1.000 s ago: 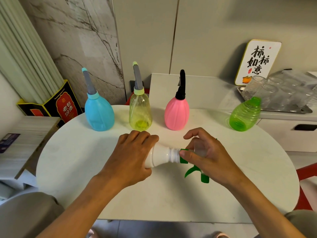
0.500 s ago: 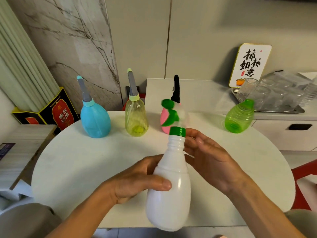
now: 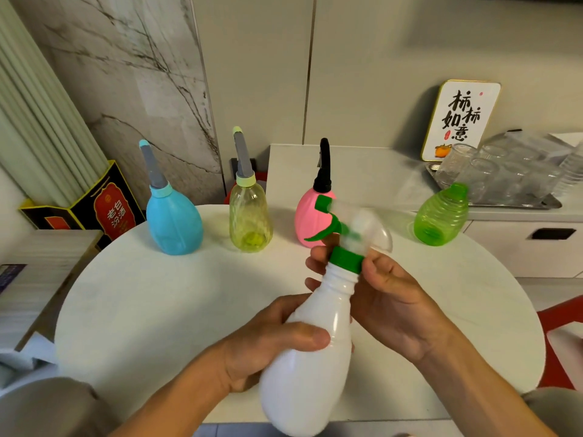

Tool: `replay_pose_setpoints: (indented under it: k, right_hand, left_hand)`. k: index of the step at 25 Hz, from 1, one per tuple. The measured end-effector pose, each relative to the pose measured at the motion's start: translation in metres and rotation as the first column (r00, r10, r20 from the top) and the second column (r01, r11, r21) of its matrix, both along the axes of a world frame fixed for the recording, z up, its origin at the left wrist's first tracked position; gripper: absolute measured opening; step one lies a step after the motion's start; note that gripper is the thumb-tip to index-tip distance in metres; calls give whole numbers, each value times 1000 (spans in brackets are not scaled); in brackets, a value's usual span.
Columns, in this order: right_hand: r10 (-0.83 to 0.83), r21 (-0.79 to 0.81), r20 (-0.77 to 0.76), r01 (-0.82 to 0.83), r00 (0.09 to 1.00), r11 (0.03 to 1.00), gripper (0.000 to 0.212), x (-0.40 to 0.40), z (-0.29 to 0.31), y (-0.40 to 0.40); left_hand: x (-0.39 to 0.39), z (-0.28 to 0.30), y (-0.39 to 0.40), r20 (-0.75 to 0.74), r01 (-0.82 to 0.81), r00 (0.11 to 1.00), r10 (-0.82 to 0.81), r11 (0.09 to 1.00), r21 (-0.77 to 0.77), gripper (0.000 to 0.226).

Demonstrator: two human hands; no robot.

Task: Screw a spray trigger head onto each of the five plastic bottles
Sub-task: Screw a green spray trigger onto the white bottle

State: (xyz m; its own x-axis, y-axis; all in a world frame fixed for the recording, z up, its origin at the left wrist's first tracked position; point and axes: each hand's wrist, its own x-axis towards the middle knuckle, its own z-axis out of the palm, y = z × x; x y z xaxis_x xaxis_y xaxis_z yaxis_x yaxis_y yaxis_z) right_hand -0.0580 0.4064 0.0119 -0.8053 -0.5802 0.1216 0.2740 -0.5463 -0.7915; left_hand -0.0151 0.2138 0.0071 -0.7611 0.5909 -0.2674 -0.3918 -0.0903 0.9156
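My left hand (image 3: 268,339) grips the body of a white bottle (image 3: 312,351), held upright above the round white table (image 3: 157,298). A green and clear trigger head (image 3: 344,234) sits on its neck, blurred. The fingers of my right hand (image 3: 388,298) pinch the head's green collar (image 3: 345,258). At the back stand a blue bottle (image 3: 173,222), a yellow bottle (image 3: 250,216) and a pink bottle (image 3: 310,216), each with a spray head on. A green bottle (image 3: 441,216) at the back right has no trigger head.
A counter (image 3: 362,171) behind the table carries a metal tray of glasses (image 3: 504,178) and a sign (image 3: 460,121). A dark box (image 3: 104,209) and a low wooden surface (image 3: 34,269) are at the left. A red stool (image 3: 561,323) stands at the right.
The white bottle went from lying sideways to upright and closer to me. My right hand shifted from the trigger head to its green collar on the neck.
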Motion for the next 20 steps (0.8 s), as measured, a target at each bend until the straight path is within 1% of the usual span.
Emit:
replay_pose_setpoints:
  k: [1,2,4,6,8,10,14,16,20]
  right_hand:
    - [13,-8,5,-12,1000,1000,47,0,0,-1]
    - [23,-15,12,-23,1000,1000,47,1,-1,-2]
    - [50,-38,27,-49,998,998,46,3,-2,-3]
    - [3,12,19,-4,1000,1000,43,5,1,-3]
    - [-97,117,-24,99,995,988,40,5,4,-2]
    - [-160,180,-54,167,986,969,37,7,9,-4]
    - [-229,230,-91,244,969,942,32,10,15,-7]
    - [-249,246,-106,268,963,931,25,10,18,-7]
    - [-267,271,-140,296,954,916,23,12,21,-6]
  left_hand:
    - [-1,2,-3,31,46,998,-48,998,49,56]
    - [-2,2,-5,39,77,996,-80,995,56,58]
    - [-2,0,-8,44,108,993,-108,994,0,65]
    - [-2,-1,-8,35,109,994,-108,993,-49,72]
    - [-2,1,-6,-5,72,997,-73,994,-85,69]
    - [-2,2,-4,-37,41,998,-45,994,-97,61]
    - [-1,0,0,-62,9,998,-15,996,-94,49]
    - [-1,1,1,-78,0,997,-7,996,-92,49]
    - [-1,-1,4,-75,-6,997,1,998,-63,51]
